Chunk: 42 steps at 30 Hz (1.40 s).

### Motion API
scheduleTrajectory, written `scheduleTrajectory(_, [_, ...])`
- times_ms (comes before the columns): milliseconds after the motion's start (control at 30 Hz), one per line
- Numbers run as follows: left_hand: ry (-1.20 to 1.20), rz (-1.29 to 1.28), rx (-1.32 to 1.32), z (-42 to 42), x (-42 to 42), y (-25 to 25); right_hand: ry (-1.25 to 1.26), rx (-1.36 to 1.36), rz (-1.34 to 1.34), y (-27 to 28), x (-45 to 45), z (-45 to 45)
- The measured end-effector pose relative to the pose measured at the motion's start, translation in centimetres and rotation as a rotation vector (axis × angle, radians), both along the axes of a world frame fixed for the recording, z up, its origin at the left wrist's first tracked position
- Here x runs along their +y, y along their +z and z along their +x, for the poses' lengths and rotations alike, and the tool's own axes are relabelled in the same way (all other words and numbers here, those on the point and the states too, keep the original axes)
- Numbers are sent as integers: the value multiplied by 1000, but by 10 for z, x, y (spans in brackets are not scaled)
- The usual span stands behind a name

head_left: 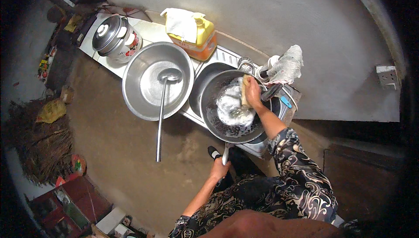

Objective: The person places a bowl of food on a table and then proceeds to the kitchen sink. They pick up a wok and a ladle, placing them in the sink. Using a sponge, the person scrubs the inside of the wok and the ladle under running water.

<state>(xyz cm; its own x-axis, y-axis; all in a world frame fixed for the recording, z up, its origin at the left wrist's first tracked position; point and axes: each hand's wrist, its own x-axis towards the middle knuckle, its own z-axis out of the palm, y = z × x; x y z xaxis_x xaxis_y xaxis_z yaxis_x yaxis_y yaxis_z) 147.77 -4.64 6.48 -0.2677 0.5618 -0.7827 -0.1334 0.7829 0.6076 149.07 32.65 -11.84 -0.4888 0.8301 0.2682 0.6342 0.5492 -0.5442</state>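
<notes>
A large dark wok (209,107) rests over the metal sink (195,90), with white suds (229,108) inside it. My right hand (253,92) grips a yellowish sponge or cloth (244,90) against the wok's inner right side. Below the near rim, my left hand (220,168) is closed around the wok's handle (226,154). To the left stands a wide metal basin (132,84). A long-handled metal ladle (162,116) lies in it, its handle sticking out past the near rim.
A lidded pot with flowers (119,40) stands at the counter's left end. Behind the basin is a yellow-orange jug (204,38) under a white cloth (183,23). A faucet (271,92) and a pale mesh cloth (288,66) are beside the wok. A blue-handled tool (285,102) lies at right.
</notes>
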Motion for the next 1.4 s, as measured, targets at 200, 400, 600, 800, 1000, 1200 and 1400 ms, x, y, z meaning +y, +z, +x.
scheduleTrajectory(200, [-4,-78,84,0,-6,-5,177,363,-339,52,-74,-116])
scheduleTrajectory(400, [-24,-84,127,0,4,2,758,291,-402,51,-151,-75])
scheduleTrajectory(600, [-12,53,230,7,-9,-22,1109,-147,-600,80,-127,8])
scheduleTrajectory(800, [-10,62,228,11,-19,-36,650,-384,-397,66,-77,15])
scheduleTrajectory(1000, [5,8,217,3,-9,-25,605,-244,-309,57,-64,9])
scheduleTrajectory(1200, [15,103,282,17,-26,-57,784,-246,55,93,-15,-67])
scheduleTrajectory(1400, [31,47,169,12,-25,-49,733,-705,409,71,18,-37])
